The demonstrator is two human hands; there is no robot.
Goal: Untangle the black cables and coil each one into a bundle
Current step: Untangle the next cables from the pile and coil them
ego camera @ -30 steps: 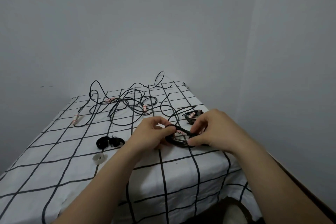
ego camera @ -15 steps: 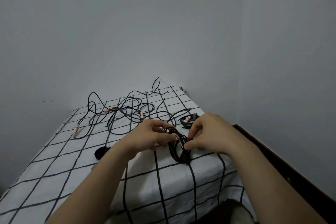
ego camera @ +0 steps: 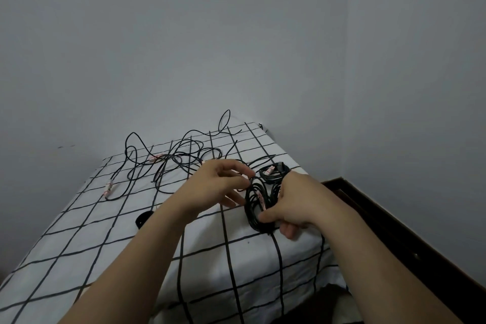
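Two bare forearms reach out over a white checked cloth (ego camera: 79, 258) with a black grid, which covers the table and hangs over its near edge. The right hand (ego camera: 297, 202) grips a coiled cable (ego camera: 253, 208) of several black loops, held on edge just above the cloth: the thumb presses the lower part of the coil and the fingers curl round behind it. The left hand (ego camera: 218, 187) meets the same coil at its top, thumb and forefinger pinched together on a strand there, the other fingers loosely spread. A pink tag shows inside the loops. Left of the hands, a small black object (ego camera: 143, 218) lies on the cloth, half hidden by the left forearm. Just beyond the right hand lies a second bundle (ego camera: 273, 173), already wound, with a pale tag on it. Farther back the loose cables (ego camera: 178, 160) sprawl in tangled loops across the far half of the table, with a pink-and-white tag (ego camera: 108, 188) on the left strand. A dark wooden frame (ego camera: 394, 231) runs along the right, and a grey wall (ego camera: 236, 47) stands behind
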